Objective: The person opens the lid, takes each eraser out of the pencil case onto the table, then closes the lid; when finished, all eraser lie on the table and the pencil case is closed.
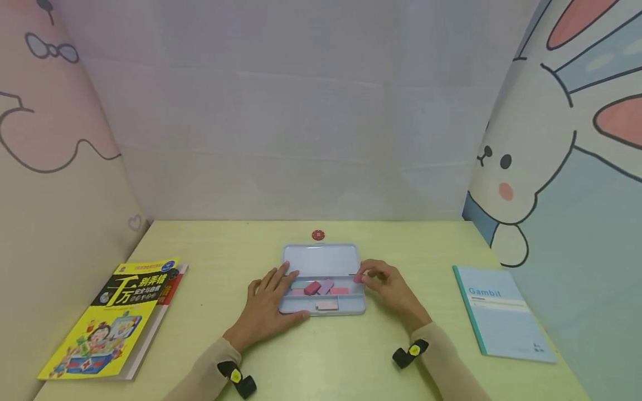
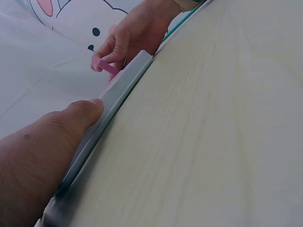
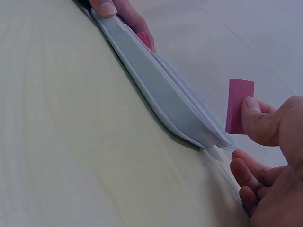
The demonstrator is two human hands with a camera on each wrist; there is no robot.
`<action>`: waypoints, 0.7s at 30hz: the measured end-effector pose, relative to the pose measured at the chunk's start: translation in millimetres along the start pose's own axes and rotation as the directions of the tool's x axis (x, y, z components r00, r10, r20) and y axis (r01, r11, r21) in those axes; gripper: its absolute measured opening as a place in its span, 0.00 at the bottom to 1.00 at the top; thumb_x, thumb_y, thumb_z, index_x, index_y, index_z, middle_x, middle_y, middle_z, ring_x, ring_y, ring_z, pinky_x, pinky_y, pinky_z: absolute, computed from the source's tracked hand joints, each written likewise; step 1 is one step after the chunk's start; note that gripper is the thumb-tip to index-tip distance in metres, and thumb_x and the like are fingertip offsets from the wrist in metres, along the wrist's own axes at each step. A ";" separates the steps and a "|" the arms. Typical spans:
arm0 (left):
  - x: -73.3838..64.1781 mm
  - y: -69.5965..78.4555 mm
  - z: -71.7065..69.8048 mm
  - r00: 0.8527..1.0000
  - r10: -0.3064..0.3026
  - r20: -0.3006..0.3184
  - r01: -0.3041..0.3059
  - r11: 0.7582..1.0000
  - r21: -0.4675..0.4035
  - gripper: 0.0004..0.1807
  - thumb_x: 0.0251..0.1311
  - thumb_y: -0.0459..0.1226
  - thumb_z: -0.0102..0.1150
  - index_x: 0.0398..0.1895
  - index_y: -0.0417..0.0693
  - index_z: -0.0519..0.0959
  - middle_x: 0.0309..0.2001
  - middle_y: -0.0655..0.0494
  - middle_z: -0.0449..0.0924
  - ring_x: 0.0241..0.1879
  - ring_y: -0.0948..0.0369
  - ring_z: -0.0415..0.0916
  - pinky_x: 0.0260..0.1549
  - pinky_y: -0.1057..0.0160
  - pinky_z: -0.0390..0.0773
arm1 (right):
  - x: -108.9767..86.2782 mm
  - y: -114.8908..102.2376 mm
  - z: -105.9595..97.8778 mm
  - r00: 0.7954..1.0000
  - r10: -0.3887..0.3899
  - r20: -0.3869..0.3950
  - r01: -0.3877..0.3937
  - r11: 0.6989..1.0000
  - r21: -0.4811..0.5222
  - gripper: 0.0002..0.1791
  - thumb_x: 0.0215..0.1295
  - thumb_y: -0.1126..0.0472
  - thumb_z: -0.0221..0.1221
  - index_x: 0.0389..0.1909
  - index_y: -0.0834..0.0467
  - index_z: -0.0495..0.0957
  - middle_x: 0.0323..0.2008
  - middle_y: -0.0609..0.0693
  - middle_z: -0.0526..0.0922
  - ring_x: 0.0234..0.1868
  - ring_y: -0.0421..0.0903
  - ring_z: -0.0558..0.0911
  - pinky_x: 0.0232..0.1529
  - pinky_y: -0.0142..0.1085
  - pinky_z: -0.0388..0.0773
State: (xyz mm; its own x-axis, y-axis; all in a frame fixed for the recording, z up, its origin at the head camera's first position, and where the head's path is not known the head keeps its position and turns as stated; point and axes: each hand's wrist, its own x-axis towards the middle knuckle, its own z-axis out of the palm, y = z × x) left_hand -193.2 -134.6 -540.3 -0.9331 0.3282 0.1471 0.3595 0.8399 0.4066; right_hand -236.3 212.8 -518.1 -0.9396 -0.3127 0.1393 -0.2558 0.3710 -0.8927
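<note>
An open pale blue pencil case lies on the table, its lid folded back. Several erasers sit inside: a dark pink eraser leaning beside a purple eraser, a flat pink eraser, and a pale pink eraser in the front compartment. My left hand rests spread over the case's left end, thumb along the front rim. Between thumb and fingers, my right hand pinches a pink eraser, held up at the case's right end.
A round red chip lies behind the case. Books with a yellow cover are stacked at the left; a light blue notebook lies at the right. A white backdrop rises behind the table.
</note>
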 end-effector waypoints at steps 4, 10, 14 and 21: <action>-0.8 0.7 -0.6 1.000 -0.001 0.001 0.001 1.000 -0.012 0.56 0.59 0.75 0.59 0.86 0.63 0.60 0.89 0.55 0.50 0.86 0.42 0.51 0.73 0.33 0.56 | 0.8 2.0 -2.2 0.997 -0.016 -0.077 0.023 0.996 0.088 0.09 0.79 0.64 0.61 0.54 0.60 0.83 0.49 0.61 0.90 0.50 0.39 0.86 0.58 0.30 0.80; -1.6 1.1 -1.5 1.000 0.005 0.002 -0.005 1.000 -0.018 0.55 0.59 0.75 0.59 0.86 0.63 0.60 0.89 0.55 0.50 0.86 0.42 0.51 0.73 0.34 0.56 | 2.0 7.0 -2.9 0.979 0.034 -0.201 0.001 0.986 0.169 0.09 0.78 0.64 0.61 0.53 0.61 0.83 0.51 0.63 0.89 0.45 0.44 0.87 0.51 0.28 0.85; -1.3 0.6 -1.2 1.000 0.012 -0.006 -0.012 1.000 -0.015 0.55 0.60 0.75 0.59 0.86 0.62 0.60 0.89 0.55 0.50 0.86 0.42 0.51 0.73 0.33 0.56 | 2.2 9.9 -2.3 0.970 0.053 -0.235 -0.026 0.993 0.118 0.10 0.78 0.59 0.63 0.53 0.58 0.86 0.49 0.59 0.91 0.42 0.44 0.86 0.48 0.28 0.84; -1.1 -0.5 1.0 1.000 0.012 -0.012 -0.013 1.000 -0.017 0.55 0.59 0.74 0.60 0.86 0.62 0.60 0.89 0.54 0.51 0.86 0.41 0.52 0.73 0.33 0.56 | 0.3 12.7 -3.7 0.935 0.108 -0.337 -0.129 0.991 -0.042 0.11 0.76 0.53 0.66 0.53 0.53 0.89 0.49 0.52 0.92 0.45 0.40 0.85 0.48 0.25 0.80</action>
State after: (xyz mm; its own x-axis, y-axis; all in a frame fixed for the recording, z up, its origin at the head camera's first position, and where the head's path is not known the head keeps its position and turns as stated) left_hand -192.4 -135.0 -541.6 -0.9286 0.3335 0.1626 0.3710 0.8281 0.4201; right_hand -240.7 220.6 -527.7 -0.9830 0.0422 0.1789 -0.1418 0.4448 -0.8843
